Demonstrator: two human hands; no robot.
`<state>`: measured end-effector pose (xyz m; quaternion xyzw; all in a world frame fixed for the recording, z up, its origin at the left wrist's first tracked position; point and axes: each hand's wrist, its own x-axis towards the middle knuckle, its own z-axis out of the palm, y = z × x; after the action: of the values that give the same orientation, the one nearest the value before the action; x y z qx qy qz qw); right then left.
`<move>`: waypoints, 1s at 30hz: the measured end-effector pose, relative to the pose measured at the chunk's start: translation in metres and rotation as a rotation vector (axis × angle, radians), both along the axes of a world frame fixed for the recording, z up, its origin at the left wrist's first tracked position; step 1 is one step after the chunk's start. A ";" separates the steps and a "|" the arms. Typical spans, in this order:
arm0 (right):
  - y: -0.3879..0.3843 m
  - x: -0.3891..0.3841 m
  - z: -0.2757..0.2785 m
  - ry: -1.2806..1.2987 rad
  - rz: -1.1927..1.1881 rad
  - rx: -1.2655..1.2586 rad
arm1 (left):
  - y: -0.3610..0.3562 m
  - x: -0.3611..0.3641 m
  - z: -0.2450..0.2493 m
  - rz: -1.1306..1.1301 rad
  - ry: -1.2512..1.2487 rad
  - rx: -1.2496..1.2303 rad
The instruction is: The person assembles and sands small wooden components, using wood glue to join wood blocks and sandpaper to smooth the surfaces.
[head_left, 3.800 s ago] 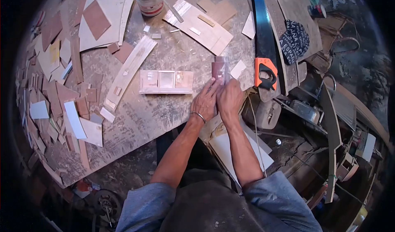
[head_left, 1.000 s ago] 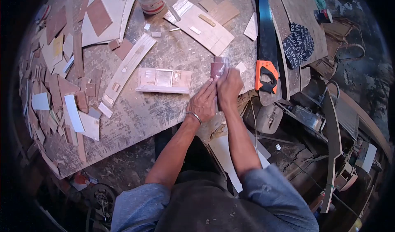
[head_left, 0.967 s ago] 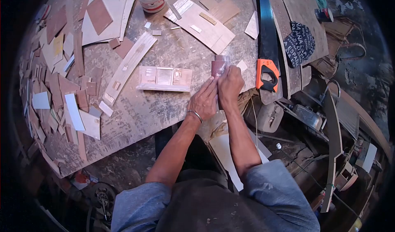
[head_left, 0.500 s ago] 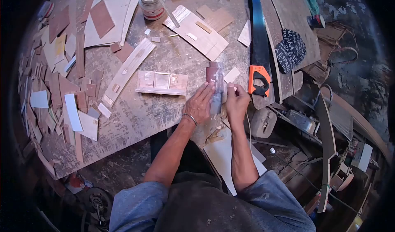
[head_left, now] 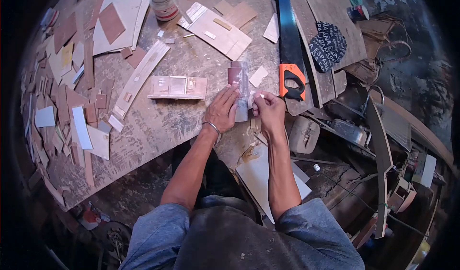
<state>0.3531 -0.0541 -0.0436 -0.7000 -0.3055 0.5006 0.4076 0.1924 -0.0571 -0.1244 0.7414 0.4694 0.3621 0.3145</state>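
My left hand (head_left: 222, 109) lies flat with its fingertips on a dark reddish strip that looks like sandpaper (head_left: 237, 74), set on a greyish flat piece (head_left: 241, 113) at the table edge. Just to the right, my right hand (head_left: 270, 109) is closed in a pinch on a small pale piece of wood (head_left: 252, 99), mostly covered by the fingers. Another small pale wood piece (head_left: 258, 76) rests beyond that hand. Left of my left hand sits a little wooden box-like assembly (head_left: 178, 87) with divided sections.
A handsaw (head_left: 291, 78) with an orange handle lies to the right, near a round dark lettered cloth (head_left: 328, 46). A jar (head_left: 164, 4) stands at the back beside glued boards (head_left: 218, 30). Wood offcuts (head_left: 98, 140) cover the left side.
The view has shifted, so the table things appear further left and up. My right hand has drawn slightly back toward me and its wrist has turned. My left hand stays on the sandpaper.
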 end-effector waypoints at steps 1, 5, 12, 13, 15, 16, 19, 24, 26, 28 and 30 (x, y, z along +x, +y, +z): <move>0.004 0.000 -0.009 -0.271 0.090 0.033 | -0.001 0.001 -0.002 0.001 -0.007 0.001; 0.027 -0.013 -0.027 -0.839 0.285 0.121 | -0.002 -0.001 -0.008 0.002 -0.008 -0.012; 0.020 -0.039 -0.058 -1.049 0.290 0.201 | -0.003 0.000 -0.021 -0.009 0.097 -0.036; 0.035 -0.040 -0.055 -1.073 0.306 0.229 | -0.003 -0.001 -0.019 -0.016 0.083 -0.100; 0.049 -0.042 -0.056 -1.100 0.298 0.197 | -0.008 -0.001 -0.014 -0.021 0.094 -0.098; 0.039 -0.043 -0.059 -1.061 0.268 0.177 | -0.002 -0.003 -0.013 -0.018 0.101 -0.081; 0.027 -0.048 -0.054 -0.988 0.229 0.109 | 0.001 -0.001 -0.012 -0.004 0.045 -0.071; 0.032 -0.043 -0.051 -1.055 0.343 0.145 | 0.004 -0.003 -0.009 -0.001 0.060 -0.050; 0.027 -0.050 -0.051 -1.007 0.249 0.096 | 0.000 0.000 -0.012 0.010 0.038 -0.064; 0.055 -0.039 -0.063 -1.126 0.349 0.187 | -0.003 0.001 -0.011 0.000 0.069 -0.077; 0.034 -0.038 -0.057 -1.091 0.396 0.193 | 0.000 -0.002 -0.008 -0.005 0.080 -0.070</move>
<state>0.3147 -0.0205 -0.1006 -0.7457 -0.6402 0.1048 0.1519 0.1907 -0.0574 -0.1321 0.7449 0.4920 0.3148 0.3224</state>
